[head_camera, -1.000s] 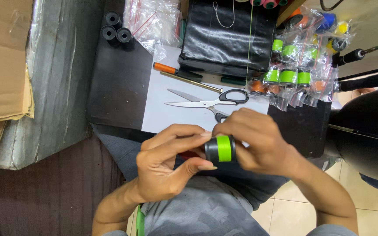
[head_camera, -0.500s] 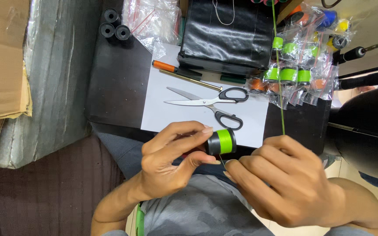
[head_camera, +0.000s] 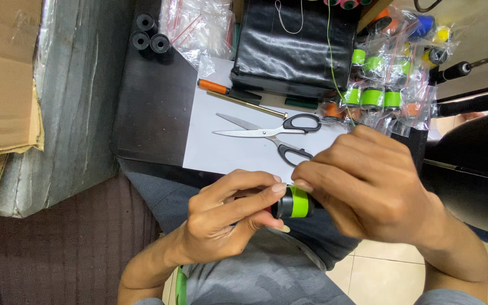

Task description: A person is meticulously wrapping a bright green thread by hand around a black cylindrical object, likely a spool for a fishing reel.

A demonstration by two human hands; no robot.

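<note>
Both hands clamped on a black spool [head_camera: 285, 204] of green thread: left hand [head_camera: 221, 223], right hand [head_camera: 368, 186], above scissors [head_camera: 272, 135] on the counter [head_camera: 153, 113].

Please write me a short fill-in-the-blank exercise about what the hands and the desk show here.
1. Both the left hand and the right hand hold a spool wound with ____ thread.
2. The scissors on the white sheet have ____ handles.
3. The scissors' blades lie ____.
4. The pen above them has an ____ end.

Missing words: green; black; closed; orange
</note>
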